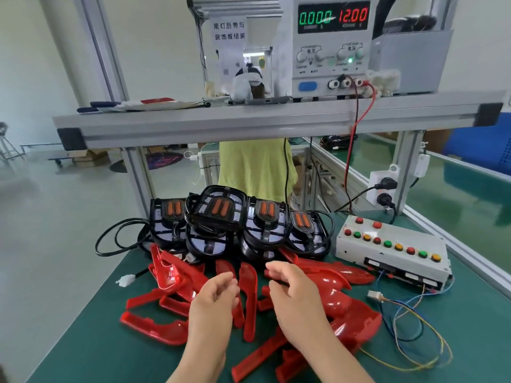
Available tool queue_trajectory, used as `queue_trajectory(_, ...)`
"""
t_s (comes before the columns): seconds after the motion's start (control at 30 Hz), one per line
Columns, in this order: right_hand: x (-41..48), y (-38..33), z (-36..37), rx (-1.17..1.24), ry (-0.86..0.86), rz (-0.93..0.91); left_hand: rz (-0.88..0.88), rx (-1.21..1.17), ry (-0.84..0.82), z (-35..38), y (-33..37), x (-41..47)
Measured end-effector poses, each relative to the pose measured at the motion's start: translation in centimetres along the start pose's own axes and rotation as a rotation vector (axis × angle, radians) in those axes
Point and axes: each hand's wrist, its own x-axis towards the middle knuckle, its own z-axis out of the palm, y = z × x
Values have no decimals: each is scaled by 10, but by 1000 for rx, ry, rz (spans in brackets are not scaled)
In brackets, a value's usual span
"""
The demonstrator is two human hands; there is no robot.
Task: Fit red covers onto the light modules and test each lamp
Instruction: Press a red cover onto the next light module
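the left hand [218, 297] and right hand [296, 293] are bare, forearms uncovered too.

Covers [343, 299] were bright translucent red, modules [215, 214] black with orange strips, mat [83, 313] dark green, box [392, 252] grey with red, green, yellow buttons.

Two bare forearms in from the bottom edge, angled slightly toward each other, with both wrists nearly straight. Left hand [215, 297] with palm turned inward, thumb uppermost, fingers loosely curled, gripping nothing. Right hand [293, 291] near it but not touching, palm facing the left, fingers half bent and a little spread, likewise empty.
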Motion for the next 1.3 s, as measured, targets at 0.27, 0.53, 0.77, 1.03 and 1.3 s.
queue_trajectory(0.27, 5, 7, -9, 262, 43, 108, -92, -320, 36, 14, 53, 54)
queue_trajectory(0.53, 5, 10, -9, 335, 55, 120, -351, -374, -74, 32, 80, 88)
queue_trajectory(0.77, 9, 14, -9, 416, 73, 171, -422, -290, -49, 34, 82, 104)
queue_trajectory(1.03, 10, 12, -11, 419, 51, 191, -277, -221, 42, 31, 65, 106)
queue_trajectory(1.3, 8, 8, -13, 387, 46, 168, -127, -265, -5, 16, 53, 83)
